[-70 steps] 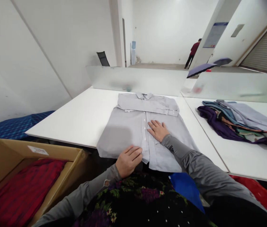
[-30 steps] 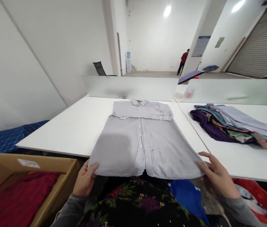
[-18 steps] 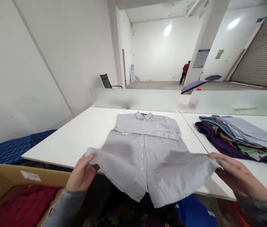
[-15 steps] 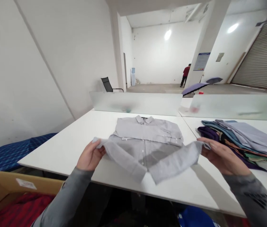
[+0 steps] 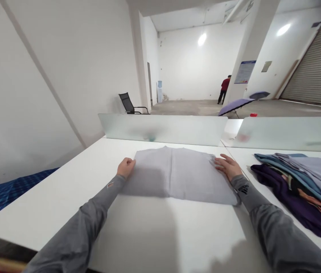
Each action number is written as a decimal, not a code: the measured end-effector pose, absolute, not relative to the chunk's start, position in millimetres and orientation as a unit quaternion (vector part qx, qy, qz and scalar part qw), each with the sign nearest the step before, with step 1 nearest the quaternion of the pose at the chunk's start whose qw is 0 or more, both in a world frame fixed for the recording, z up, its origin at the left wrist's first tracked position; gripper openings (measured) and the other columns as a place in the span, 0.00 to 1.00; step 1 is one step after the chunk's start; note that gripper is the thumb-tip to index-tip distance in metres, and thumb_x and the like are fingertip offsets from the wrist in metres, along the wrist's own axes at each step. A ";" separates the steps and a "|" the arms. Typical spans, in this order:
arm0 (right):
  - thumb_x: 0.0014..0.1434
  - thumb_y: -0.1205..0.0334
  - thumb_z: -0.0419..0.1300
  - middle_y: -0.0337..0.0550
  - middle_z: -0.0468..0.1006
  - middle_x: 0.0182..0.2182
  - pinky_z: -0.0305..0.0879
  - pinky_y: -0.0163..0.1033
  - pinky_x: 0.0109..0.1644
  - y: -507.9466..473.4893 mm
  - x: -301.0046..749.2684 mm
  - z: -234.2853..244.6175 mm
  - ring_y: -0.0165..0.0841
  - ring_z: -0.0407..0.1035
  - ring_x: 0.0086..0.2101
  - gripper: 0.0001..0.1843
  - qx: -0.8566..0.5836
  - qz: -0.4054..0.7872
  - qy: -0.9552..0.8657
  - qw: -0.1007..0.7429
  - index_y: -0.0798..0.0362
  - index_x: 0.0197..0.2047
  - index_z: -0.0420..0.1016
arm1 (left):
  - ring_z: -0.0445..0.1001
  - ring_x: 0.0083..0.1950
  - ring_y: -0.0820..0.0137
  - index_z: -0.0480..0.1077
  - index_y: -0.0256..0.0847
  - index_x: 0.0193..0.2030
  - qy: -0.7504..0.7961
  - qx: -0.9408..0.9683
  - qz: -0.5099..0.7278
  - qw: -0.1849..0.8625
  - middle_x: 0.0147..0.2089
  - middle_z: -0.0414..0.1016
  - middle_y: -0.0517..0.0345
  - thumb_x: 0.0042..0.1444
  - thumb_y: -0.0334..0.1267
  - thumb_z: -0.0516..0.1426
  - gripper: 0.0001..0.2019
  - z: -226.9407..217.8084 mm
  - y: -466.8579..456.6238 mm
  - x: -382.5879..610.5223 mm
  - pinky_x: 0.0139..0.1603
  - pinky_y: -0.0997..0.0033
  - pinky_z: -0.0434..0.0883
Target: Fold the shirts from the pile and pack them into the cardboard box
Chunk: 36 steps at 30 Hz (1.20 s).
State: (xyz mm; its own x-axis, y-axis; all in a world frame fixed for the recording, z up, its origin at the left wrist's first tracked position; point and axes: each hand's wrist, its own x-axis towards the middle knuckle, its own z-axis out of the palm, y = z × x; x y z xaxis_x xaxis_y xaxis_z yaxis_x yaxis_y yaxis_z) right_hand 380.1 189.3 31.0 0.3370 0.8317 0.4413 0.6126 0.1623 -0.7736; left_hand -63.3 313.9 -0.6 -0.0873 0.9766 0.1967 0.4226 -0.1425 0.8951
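A light grey shirt lies folded into a wide rectangle on the white table, its collar and buttons no longer showing. At its upper left edge, my left hand is closed with the cloth pinched in its fingers. My right hand rests at the upper right corner, fingers apart and touching the fabric. The near edge of the shirt lies toward me, slightly rumpled at the right end.
To the right is a pile of folded clothes. A frosted divider runs along the table's far side. Blue patterned cloth lies beyond the left edge. Farther back are a black chair, an open purple umbrella and a person.
The shirt's lower part, held up at both ends before, now lies folded over the collar and buttoned front. Both hands have moved away from me and closer together.
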 end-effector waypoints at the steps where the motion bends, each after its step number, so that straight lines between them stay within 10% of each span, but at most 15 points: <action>1: 0.60 0.46 0.57 0.53 0.77 0.45 0.74 0.51 0.45 182.9 383.7 25.9 0.44 0.74 0.44 0.27 -0.635 0.130 -0.571 0.504 0.54 0.56 0.70 | 0.72 0.50 0.61 0.67 0.39 0.35 0.555 0.653 0.438 0.271 0.41 0.75 0.51 0.50 0.47 0.58 0.13 -4.8 302.2 -71.4 0.53 0.60 0.70; 5: 0.53 0.44 0.61 0.52 0.74 0.55 0.64 0.53 0.60 141.1 389.6 1.6 0.47 0.67 0.55 0.34 -0.592 0.176 -0.721 0.315 0.51 0.60 0.70 | 0.60 0.66 0.55 0.65 0.40 0.57 0.357 0.903 0.218 0.100 0.65 0.63 0.47 0.50 0.39 0.57 0.25 -18.4 248.2 -92.8 0.66 0.53 0.59; 11: 0.49 0.74 0.53 0.55 0.66 0.61 0.61 0.55 0.61 121.1 372.5 -24.7 0.46 0.62 0.59 0.34 -0.596 -0.074 -0.797 0.061 0.56 0.62 0.68 | 0.56 0.69 0.55 0.55 0.33 0.68 0.408 0.912 0.003 -0.035 0.70 0.54 0.40 0.53 0.20 0.45 0.33 -22.9 238.0 -70.0 0.65 0.55 0.61; 18: 0.55 0.76 0.47 0.54 0.76 0.53 0.73 0.44 0.51 33.6 319.5 -41.8 0.41 0.72 0.50 0.27 -0.534 -0.200 -0.820 0.047 0.59 0.56 0.73 | 0.57 0.70 0.63 0.58 0.38 0.67 0.365 0.930 -0.026 -0.025 0.69 0.58 0.48 0.56 0.19 0.41 0.32 -27.1 232.3 -116.8 0.65 0.62 0.60; 29: 0.56 0.76 0.47 0.45 0.61 0.65 0.57 0.56 0.63 -42.4 346.9 -25.8 0.40 0.55 0.64 0.41 -0.556 -0.166 -0.810 0.079 0.44 0.72 0.46 | 0.56 0.70 0.55 0.51 0.42 0.71 0.357 0.924 -0.089 0.104 0.72 0.52 0.49 0.49 0.29 0.55 0.40 -4.2 212.1 -154.3 0.67 0.57 0.60; 36: 0.53 0.76 0.49 0.47 0.52 0.69 0.51 0.58 0.66 42.0 358.4 -23.0 0.42 0.44 0.67 0.41 -0.473 -0.143 -0.862 0.112 0.48 0.70 0.53 | 0.56 0.70 0.60 0.60 0.36 0.66 0.316 0.933 0.160 0.065 0.70 0.56 0.41 0.65 0.41 0.48 0.24 -5.5 212.1 -18.5 0.68 0.57 0.56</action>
